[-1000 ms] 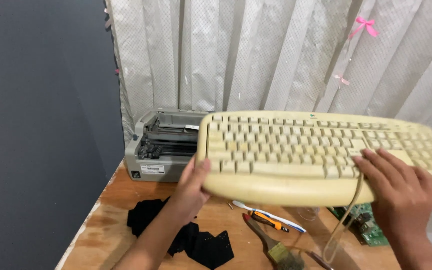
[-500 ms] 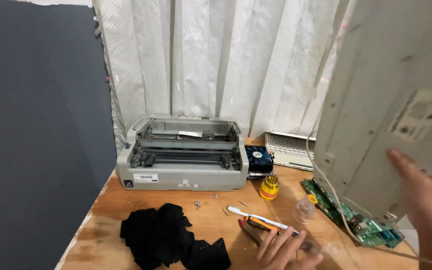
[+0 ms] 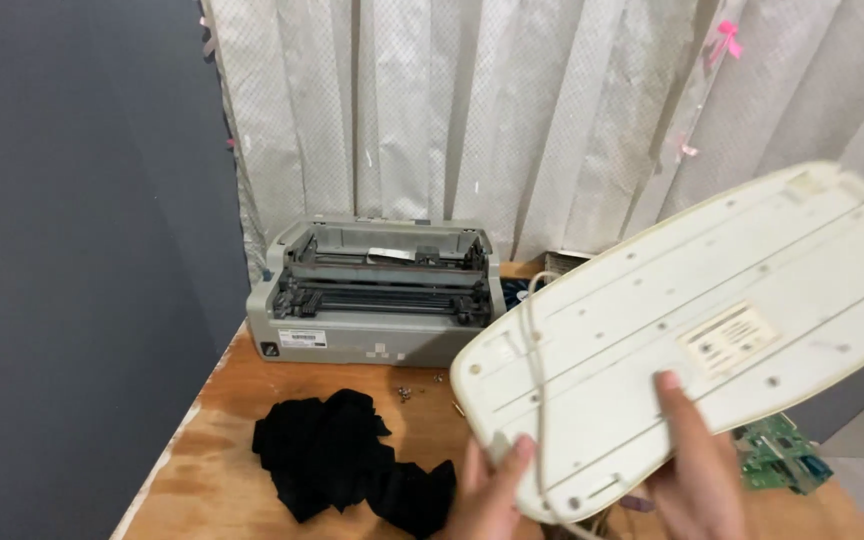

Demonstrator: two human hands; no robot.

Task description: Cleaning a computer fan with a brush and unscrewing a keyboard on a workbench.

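Observation:
I hold a cream keyboard upside down over the wooden table, its flat underside with a label facing me. My left hand grips its near lower-left corner, thumb on the edge. My right hand supports it from below near the middle, fingers pressed on the underside. The keyboard's cable runs down across the underside toward the table.
A grey printer with its top open stands at the back of the table against a white curtain. A crumpled black cloth lies in front. A green circuit board shows at right. A dark wall is on the left.
The keyboard went from keys-up in both hands, to standing on edge at the right, to upside down now. My left hand left the table and took the keyboard's corner.

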